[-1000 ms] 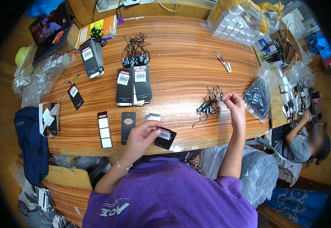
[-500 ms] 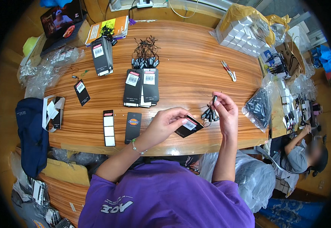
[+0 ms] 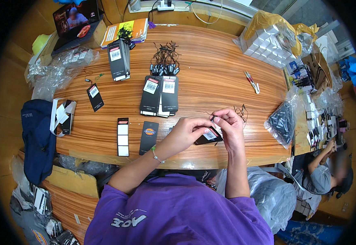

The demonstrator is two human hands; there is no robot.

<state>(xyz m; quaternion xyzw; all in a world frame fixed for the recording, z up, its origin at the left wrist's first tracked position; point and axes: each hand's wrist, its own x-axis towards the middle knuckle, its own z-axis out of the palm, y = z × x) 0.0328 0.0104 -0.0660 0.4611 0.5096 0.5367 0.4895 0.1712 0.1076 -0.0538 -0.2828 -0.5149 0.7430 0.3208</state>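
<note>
My left hand [image 3: 189, 131] is closed on a black hang tag [image 3: 204, 139] with a white barcode sticker. My right hand [image 3: 232, 130] meets it at the tag's upper end, thumb and fingers pinching a black tag string [image 3: 213, 118]. Whether the string passes through the tag's hole is hidden by the fingers. Just beyond my right hand lie loose black strings [image 3: 242, 112], partly covered by it. A plain-faced dark tag [image 3: 149, 136] and a black strip with white labels [image 3: 123, 138] lie left of my hands.
Stacked hang tags [image 3: 150, 100] with bundled strings [image 3: 165, 61] sit mid-table. Another tag stack [image 3: 119, 61] and a single tag [image 3: 95, 98] lie left. Red-handled snips [image 3: 251, 81], a bag of black strings [image 3: 282, 120] and white boxes [image 3: 268, 47] are right. A person [image 3: 323, 171] sits far right.
My right hand has moved left and down to the tag, bringing a string to its upper end. The view has shifted slightly, so the table things appear further right.
</note>
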